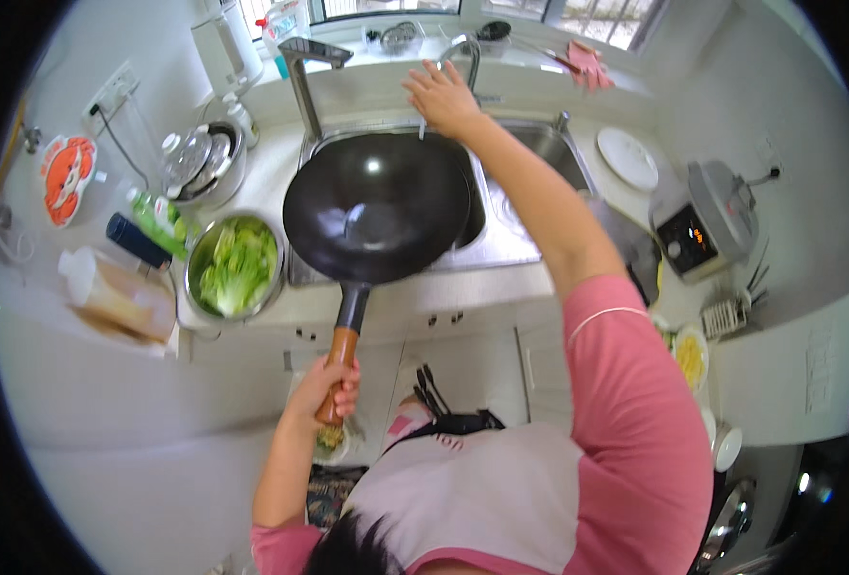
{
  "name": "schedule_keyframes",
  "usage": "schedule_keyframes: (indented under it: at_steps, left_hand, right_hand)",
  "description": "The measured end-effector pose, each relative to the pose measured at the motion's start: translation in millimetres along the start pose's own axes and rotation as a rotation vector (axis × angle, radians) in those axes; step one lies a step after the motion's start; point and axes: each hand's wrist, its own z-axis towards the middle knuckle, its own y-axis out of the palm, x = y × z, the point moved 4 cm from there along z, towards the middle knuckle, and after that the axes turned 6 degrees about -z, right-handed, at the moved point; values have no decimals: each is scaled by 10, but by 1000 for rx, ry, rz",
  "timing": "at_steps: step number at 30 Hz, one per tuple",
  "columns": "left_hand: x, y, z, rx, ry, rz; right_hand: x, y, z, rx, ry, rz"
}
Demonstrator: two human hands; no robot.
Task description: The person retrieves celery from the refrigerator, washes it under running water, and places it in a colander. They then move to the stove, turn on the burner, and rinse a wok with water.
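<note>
My left hand (324, 395) grips the wooden handle (342, 356) of a dark wok (374, 215). The wok is held over the left basin of a stainless steel double sink (525, 237), hiding most of that basin. Its inner surface looks shiny and bears no food. My right hand (442, 99) is stretched out beyond the wok's far rim, fingers apart, beside a thin curved faucet (473, 61) that it partly covers. Whether it touches the faucet, I cannot tell. A short pale strip shows just below this hand. A larger angular faucet (302, 86) stands at the sink's left rear.
Left of the sink are a steel bowl (278, 277) of leafy greens (238, 269), a pot (230, 180) with lids, and bottles. At right stand a white plate (626, 158), an electric cooker (705, 215) and a dark flat board (622, 237). Pink gloves (588, 66) lie on the sill.
</note>
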Motion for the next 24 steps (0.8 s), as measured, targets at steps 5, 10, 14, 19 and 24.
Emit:
schedule_keyframes:
  at_steps: [5,10,14,19,24]
  left_hand:
    - [475,60,540,-10,-122,17]
    - [668,314,1022,-95,-269,68]
    - [655,575,1369,-160,-340,69]
    - [588,835,1604,-174,-391,101]
    - [405,1242,1779,-123,-383,135]
  right_hand:
    - [465,594,141,-189,-208,-157]
    - [1084,256,-498,-261,-179,-20]
    - [1519,46,-790,-234,-32,319]
    - [2490,33,-1163,-139,340,389]
    - [3636,1001,-1500,-270,454,119]
